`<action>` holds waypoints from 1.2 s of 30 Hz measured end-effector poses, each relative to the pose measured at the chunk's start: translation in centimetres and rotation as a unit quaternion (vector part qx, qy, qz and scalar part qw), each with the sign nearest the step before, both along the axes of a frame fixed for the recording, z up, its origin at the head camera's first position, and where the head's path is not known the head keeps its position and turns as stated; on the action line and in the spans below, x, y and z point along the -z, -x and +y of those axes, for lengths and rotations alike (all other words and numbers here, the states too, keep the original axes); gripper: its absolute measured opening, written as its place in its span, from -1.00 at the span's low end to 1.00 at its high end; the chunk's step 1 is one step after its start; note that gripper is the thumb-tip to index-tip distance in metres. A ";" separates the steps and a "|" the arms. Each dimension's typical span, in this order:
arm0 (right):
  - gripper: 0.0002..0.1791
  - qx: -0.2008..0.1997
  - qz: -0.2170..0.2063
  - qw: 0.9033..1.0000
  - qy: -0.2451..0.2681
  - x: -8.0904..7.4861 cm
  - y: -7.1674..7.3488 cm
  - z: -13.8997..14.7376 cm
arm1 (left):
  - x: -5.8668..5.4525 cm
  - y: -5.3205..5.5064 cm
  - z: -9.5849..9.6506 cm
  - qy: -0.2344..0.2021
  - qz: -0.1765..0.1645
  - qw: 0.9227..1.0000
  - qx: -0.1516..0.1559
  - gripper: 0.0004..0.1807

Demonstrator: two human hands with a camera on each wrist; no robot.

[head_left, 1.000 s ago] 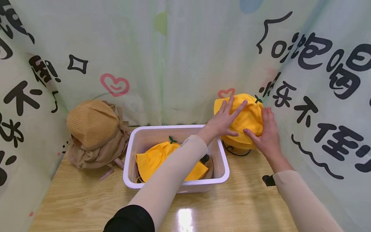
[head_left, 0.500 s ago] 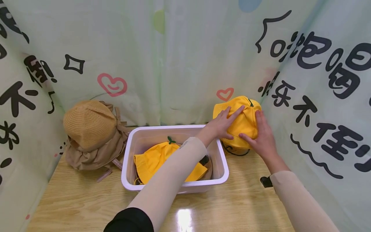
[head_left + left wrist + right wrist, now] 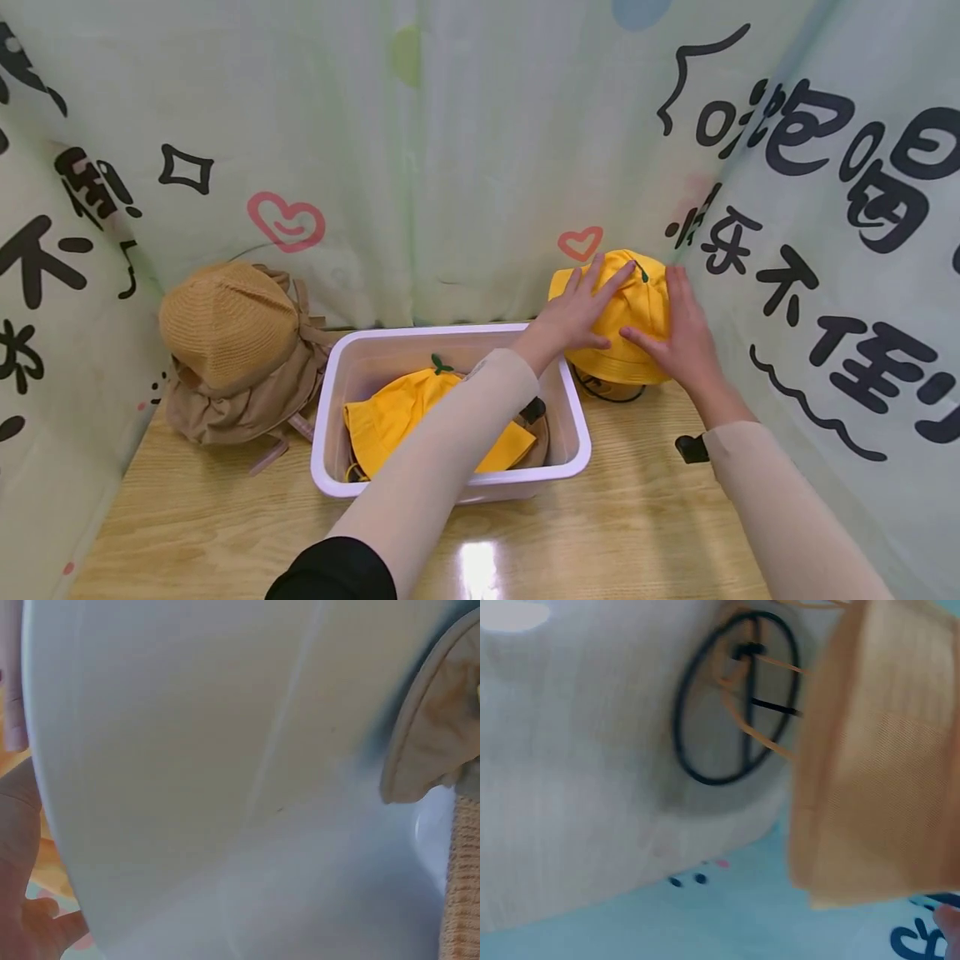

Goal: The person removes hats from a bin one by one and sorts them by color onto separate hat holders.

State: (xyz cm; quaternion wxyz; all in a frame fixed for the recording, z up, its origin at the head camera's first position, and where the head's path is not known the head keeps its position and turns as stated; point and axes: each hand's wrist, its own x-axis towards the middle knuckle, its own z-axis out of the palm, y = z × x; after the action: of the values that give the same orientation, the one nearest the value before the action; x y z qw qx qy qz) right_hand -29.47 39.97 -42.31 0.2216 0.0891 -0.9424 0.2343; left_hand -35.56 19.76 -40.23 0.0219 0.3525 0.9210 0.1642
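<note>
The yellow hat (image 3: 632,321) is set over a wire stand (image 3: 618,402) at the right end of the bench (image 3: 187,533), just beside the tub (image 3: 540,472). It is judged light, soft and hardly fragile, with little slip expected from what looks like matte cloth; since the crown could easily be dented, it is best held low, by the brim at both sides. Its left side is touched by the left grip (image 3: 572,321), spread wide, and its right side by the right grip (image 3: 688,346), fingers straight and thumb laid across the cloth; nothing is clasped by either. Compared with a second ago, the green sprout (image 3: 642,272) is shifted inward from the hat's right edge and is now seen between both grips. The second hat (image 3: 397,408) in the tub and the straw hat (image 3: 228,325) at far left are left undisturbed.
</note>
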 end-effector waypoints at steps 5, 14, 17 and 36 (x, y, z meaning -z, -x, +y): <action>0.10 -0.012 -0.079 0.997 -0.002 -1.8 1.2 -0.1 | -0.3 0.7 0.2 0.022 -0.025 0.999 0.000 0.43; 0.02 0.002 -0.151 0.989 0.004 -2.6 1.9 0.2 | -0.1 1.2 0.0 0.003 -0.068 0.998 0.004 0.47; 0.03 0.008 -0.165 0.986 0.022 -2.6 2.1 0.5 | 0.0 1.2 0.1 -0.002 -0.085 0.996 0.005 0.45; 0.10 0.021 0.145 0.989 -0.011 4.7 -1.0 -1.1 | 0.6 -0.1 0.6 0.029 0.027 0.998 0.048 0.42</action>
State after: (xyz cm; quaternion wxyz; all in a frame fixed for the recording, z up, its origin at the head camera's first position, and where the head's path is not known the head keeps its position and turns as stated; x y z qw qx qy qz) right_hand -28.48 38.86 -46.98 0.3602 0.1045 -0.9044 0.2033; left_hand -35.50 20.36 -40.83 0.0150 0.3996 0.9078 0.1265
